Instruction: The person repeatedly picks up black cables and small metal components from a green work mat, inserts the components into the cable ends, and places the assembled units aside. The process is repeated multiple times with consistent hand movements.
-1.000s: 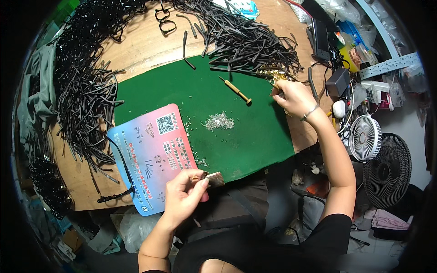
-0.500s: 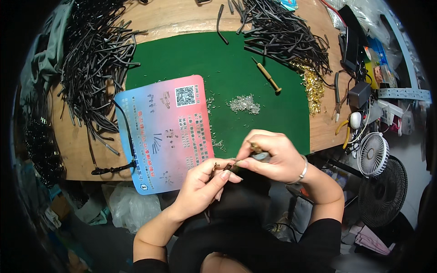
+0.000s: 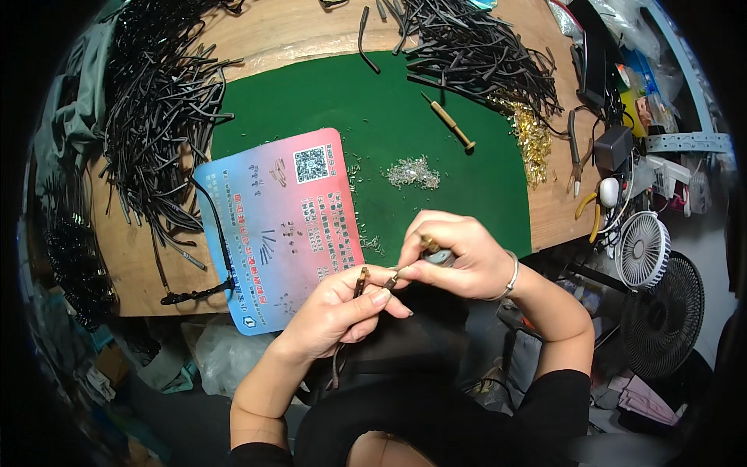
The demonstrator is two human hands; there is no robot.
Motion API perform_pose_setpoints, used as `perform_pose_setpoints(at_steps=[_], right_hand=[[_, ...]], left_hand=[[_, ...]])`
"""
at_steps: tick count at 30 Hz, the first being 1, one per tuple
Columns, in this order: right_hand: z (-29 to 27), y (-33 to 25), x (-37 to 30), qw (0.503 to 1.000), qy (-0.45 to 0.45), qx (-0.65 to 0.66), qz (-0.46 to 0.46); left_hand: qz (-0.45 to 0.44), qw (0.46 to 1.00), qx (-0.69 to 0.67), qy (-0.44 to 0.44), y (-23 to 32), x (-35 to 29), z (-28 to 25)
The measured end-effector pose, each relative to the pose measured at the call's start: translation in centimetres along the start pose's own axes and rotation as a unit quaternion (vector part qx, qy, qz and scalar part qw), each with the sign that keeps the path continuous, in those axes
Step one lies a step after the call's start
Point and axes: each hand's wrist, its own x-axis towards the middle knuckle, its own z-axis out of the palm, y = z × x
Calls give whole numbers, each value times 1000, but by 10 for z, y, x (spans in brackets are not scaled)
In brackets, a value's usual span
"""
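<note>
Head view, right grip round gold-ended tool, flat green mat

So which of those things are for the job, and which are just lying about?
Seems part of the job:
small dark piece, in the left grip
brass-and-grey tool, in the right grip
probably the silvery bits, golden bits and brass-coloured screwdriver

Probably just lying about:
white fan
black fan
pink cloth
clear plastic bag

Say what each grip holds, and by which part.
Left grip: a thin dark piece, its held part hidden. Right grip: a small tool, held beside its grey end.
</note>
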Motion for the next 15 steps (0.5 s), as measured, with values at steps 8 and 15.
perform_pose_setpoints(at_steps=[8,15], right_hand=[[1,0,-2,951,-96,226,187],[9,14,-13,924,-103,211,301]], left_hand=[[58,996,42,-48,-14,-1,-6],[257,910,319,61,-32,-3,7]])
